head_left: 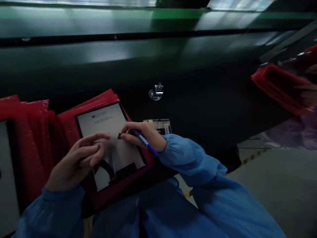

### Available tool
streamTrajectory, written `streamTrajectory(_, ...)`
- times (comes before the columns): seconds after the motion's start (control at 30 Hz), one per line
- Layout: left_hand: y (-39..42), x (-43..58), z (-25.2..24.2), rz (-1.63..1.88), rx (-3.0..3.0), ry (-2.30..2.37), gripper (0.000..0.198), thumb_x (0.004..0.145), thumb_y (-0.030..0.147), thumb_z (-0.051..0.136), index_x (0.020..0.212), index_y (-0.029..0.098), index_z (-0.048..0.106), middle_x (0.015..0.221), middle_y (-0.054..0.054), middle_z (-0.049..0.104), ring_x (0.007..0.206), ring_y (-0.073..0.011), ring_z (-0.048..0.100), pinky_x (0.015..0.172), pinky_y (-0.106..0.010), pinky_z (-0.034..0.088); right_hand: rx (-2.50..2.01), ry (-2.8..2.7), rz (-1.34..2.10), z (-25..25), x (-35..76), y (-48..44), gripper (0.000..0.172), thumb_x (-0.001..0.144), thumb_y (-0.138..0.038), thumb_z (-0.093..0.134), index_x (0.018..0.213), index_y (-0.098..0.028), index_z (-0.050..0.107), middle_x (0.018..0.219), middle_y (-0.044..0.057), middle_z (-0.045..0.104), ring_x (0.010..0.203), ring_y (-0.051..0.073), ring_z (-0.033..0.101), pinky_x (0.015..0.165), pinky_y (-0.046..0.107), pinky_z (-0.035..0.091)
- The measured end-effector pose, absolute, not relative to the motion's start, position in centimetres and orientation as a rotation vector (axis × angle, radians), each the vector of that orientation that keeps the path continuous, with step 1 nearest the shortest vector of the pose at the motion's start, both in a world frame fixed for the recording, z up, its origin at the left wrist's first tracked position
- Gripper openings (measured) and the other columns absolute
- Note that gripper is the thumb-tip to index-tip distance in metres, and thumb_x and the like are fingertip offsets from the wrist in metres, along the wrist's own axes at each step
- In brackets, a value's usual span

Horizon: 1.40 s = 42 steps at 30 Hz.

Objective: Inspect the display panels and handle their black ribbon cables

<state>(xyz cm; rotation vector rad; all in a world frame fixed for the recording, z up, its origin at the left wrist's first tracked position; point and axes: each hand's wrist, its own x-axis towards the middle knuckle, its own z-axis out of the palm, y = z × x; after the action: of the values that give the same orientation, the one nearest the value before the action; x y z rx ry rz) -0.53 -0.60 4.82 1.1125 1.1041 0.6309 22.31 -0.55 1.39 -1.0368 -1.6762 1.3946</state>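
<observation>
A flat display panel (106, 132) with a grey back, a printed label and a dark flex cable lies on a red bubble-wrap sheet (66, 119) at the near edge of the dark table. My left hand (76, 162) rests on the panel's left side, fingers loosely spread. My right hand (142, 134) holds a blue pen (143, 142) and pinches a small brown tab (119, 136) on the panel's surface. Both arms wear blue sleeves.
The dark table (198, 82) stretches away ahead. A small metal fitting (156, 91) stands on it beyond the panel. More red wrap and another panel (7, 165) lie at the left. A person at the right holds red wrapped items (279, 87). A small labelled part (160, 125) sits behind my right hand.
</observation>
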Motion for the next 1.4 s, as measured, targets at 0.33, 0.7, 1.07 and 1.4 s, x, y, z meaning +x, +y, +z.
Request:
streamTrajectory(0.33,-0.6,0.8,3.9,0.898,1.473,1.226,0.015,0.083,0.027,0.071,0.070,0.019,0.074,0.048,0.003,0.055,0.042,-0.0086,0.045,0.042,-0.023,0.037,-1.077,-1.765,1.306,1.4,22.3,-0.6,0.014,0.094,-0.034,0.067,0.090,-0.021,0.072,0.069,-0.002,0.065,0.057,0.011,0.056,0.054,0.024,0.041)
streamTrajectory(0.7,-0.7,1.2,3.0,0.896,1.760,1.230,0.015,0.084,0.028,0.071,0.079,0.015,0.078,0.060,-0.001,0.068,0.051,-0.0104,0.058,0.047,-0.021,0.044,-1.105,-1.796,1.239,2.0,22.0,-0.7,0.016,0.091,-0.035,0.068,0.083,-0.022,0.071,0.066,-0.002,0.061,0.052,0.011,0.049,0.050,0.026,0.039)
streamTrajectory(1.07,-0.9,1.3,3.0,0.901,1.757,1.240,0.018,0.085,0.030,0.070,0.080,0.015,0.077,0.058,0.001,0.065,0.049,-0.0095,0.056,0.047,-0.020,0.043,-1.091,-1.821,1.231,2.1,22.0,-0.8,0.011,0.093,-0.029,0.065,0.086,-0.021,0.068,0.068,-0.002,0.062,0.054,0.011,0.051,0.051,0.025,0.041)
streamTrajectory(1.4,-0.8,1.3,2.8,0.867,1.793,1.220,0.020,0.087,0.032,0.069,0.082,0.015,0.078,0.062,-0.001,0.068,0.053,-0.0102,0.058,0.050,-0.021,0.045,-1.110,-1.855,1.206,1.9,22.1,-0.8,0.013,0.094,-0.031,0.064,0.087,-0.021,0.068,0.068,-0.003,0.062,0.053,0.010,0.050,0.050,0.024,0.040)
